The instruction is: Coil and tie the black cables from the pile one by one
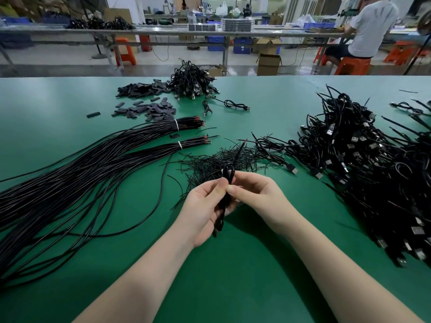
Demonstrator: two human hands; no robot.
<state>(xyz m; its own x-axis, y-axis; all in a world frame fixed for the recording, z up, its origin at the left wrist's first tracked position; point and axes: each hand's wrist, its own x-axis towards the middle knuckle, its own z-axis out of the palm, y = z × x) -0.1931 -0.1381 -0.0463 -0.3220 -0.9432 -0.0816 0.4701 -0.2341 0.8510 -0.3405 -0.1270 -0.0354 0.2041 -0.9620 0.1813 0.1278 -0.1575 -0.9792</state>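
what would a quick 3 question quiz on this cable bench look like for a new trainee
1. True or false: both hands hold the coiled cable above the green table.
2. Which side of the table, as the person sees it, has the big pile of cables with USB plugs? A) left B) right
3. Fill in: each of the two long cable bundles is bound near its end with a ____ tie.

Key: 1 true: the left hand and the right hand both pinch it. 2 B. 3 white.
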